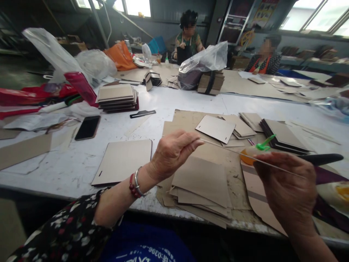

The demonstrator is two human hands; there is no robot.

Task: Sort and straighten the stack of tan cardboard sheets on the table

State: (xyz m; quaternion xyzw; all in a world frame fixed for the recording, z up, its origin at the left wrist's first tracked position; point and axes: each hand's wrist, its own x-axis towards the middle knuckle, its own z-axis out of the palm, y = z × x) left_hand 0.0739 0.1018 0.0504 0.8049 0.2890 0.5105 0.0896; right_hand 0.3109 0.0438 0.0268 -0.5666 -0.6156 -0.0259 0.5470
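Observation:
My left hand (174, 151) is raised over the table with its fingers pinched on the end of a thin pale strip (226, 148). The strip runs rightward to my right hand (286, 185), whose fingers are curled closed around its other end and a dark-handled tool (323, 159) that sticks out to the right. Below the hands lies a heap of brown cardboard pieces (201, 182). A small bottle with a green nozzle (263, 143) and orange contents stands just behind my right hand.
A cardboard panel (122, 160) lies at the left, a black phone (87, 127) beyond it. Stacked boards (117, 97), plastic bags (204, 60) and a dark stack (283, 136) stand on the white table (163, 105). Two people sit at the far side.

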